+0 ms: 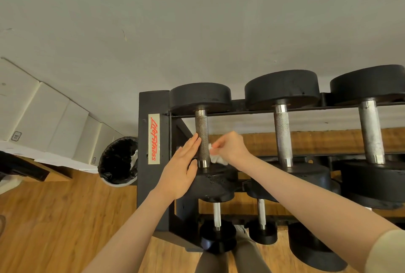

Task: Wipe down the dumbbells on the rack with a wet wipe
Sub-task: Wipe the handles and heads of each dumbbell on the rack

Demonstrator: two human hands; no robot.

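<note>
A black dumbbell with a knurled metal handle lies at the left end of the top shelf of the black rack. My right hand pinches a crumpled white wet wipe against the right side of that handle, near its lower end. My left hand is flat with straight fingers; its fingertips touch the handle's left side and its palm lies over the near weight head. Two larger dumbbells lie on the same shelf to the right.
Smaller dumbbells sit on the lower shelf beneath my hands. A bin lined with a black bag stands on the wooden floor left of the rack. White steps rise along the wall at far left. My legs are at the bottom.
</note>
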